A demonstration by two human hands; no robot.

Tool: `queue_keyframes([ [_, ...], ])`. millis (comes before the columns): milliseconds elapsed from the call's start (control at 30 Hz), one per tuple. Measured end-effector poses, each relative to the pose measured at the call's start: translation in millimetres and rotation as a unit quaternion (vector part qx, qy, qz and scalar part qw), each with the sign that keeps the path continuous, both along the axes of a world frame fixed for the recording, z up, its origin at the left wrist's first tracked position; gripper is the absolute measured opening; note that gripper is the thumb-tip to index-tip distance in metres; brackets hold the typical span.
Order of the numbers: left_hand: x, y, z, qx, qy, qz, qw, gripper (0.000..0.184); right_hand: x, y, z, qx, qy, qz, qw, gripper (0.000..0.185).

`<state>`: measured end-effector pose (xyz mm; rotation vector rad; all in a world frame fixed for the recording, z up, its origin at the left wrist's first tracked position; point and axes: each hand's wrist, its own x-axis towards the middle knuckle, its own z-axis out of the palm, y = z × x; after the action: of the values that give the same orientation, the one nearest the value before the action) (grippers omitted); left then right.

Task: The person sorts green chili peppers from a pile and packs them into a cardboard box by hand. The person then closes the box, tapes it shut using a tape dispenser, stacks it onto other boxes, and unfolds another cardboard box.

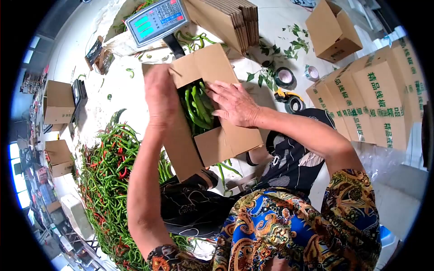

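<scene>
In front of me a cardboard box (217, 151) stands with its top flaps folded out. Long green peppers (197, 106) show through its opening. My right hand (233, 104) lies on the right-hand flap by the opening, fingers stretched and spread. At the upper left corner of the box is my left hand (160, 92), blurred and next to the left flap (181, 149); whether its fingers grip the cardboard cannot be made out. Just beyond the box rises a scale with a lit digital display (156, 21).
A large heap of green and red peppers (110, 180) spreads on the left. Folded cardboard (226, 22) stands behind the scale. On the right are printed cartons (370, 95), an open box (333, 34), tape rolls (285, 77) and a yellow tape dispenser (285, 95).
</scene>
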<state>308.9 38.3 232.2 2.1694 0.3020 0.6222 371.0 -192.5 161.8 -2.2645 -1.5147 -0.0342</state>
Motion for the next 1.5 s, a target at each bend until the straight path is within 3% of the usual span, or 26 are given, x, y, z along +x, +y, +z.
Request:
queue_keyframes([
  [33, -3, 17, 11, 0.060, -0.047, 0.025, 0.997, 0.036, 5, 4, 4, 0.001, -0.008, 0.004, 1.000, 0.069],
  [100, -16, 46, 4, 0.182, 0.008, 0.111, 0.977, 0.054, 11, 12, 6, 0.020, -0.014, -0.006, 1.000, 0.067],
  [133, -18, 46, -7, 0.012, 0.061, 0.090, 0.994, 0.068, 12, 14, 5, 0.034, -0.013, -0.018, 0.999, 0.067],
  [167, -26, 39, -21, -0.236, 0.066, 0.003, 0.970, 0.070, 13, 15, 3, 0.046, -0.013, -0.029, 0.998, 0.067],
  [233, -10, 21, -20, -0.350, 0.035, 0.004, 0.936, 0.070, 14, 16, 1, 0.021, -0.019, -0.044, 0.999, 0.065],
  [300, 18, -17, -25, -0.197, -0.012, 0.002, 0.980, 0.067, 16, 19, 2, -0.017, -0.026, -0.039, 0.999, 0.063],
  [400, 31, -26, -39, -0.047, 0.006, 0.008, 0.999, 0.060, 20, 23, -2, -0.002, -0.023, -0.030, 0.999, 0.061],
  [500, 36, -41, -60, 0.128, 0.095, 0.065, 0.985, 0.059, 21, 23, 7, -0.021, -0.038, -0.028, 0.999, 0.060],
  [600, 38, -40, -64, 0.265, 0.112, 0.023, 0.957, 0.056, 35, 22, 2, 0.013, -0.045, -0.023, 0.999, 0.061],
  [867, 36, -32, -67, 0.336, 0.104, -0.012, 0.936, 0.053, 49, 18, 3, -0.049, -0.066, 0.007, 0.997, 0.066],
  [1100, 44, -20, -73, 0.364, 0.092, -0.059, 0.925, 0.050, 68, 20, -3, 0.017, 0.016, 0.049, 0.999, 0.062],
  [1167, 54, -18, -74, 0.428, 0.098, -0.065, 0.896, 0.050, 73, 11, -6, 0.022, 0.035, 0.039, 0.998, 0.061],
  [1233, 62, -14, -80, 0.387, 0.078, -0.036, 0.918, 0.050, 79, -4, -6, 0.136, 0.055, 0.009, 0.989, 0.051],
  [1333, 67, -10, -78, 0.386, 0.094, -0.041, 0.917, 0.050, 115, -60, -43, 0.163, 0.051, -0.202, 0.964, 0.035],
  [1400, 70, -12, -73, 0.386, 0.121, -0.037, 0.914, 0.049, 146, -133, -117, 0.076, 0.082, -0.334, 0.936, 0.037],
  [1500, 78, -12, -73, 0.378, 0.124, -0.031, 0.917, 0.047, 154, -231, -160, -0.131, 0.191, -0.489, 0.841, 0.038],
])
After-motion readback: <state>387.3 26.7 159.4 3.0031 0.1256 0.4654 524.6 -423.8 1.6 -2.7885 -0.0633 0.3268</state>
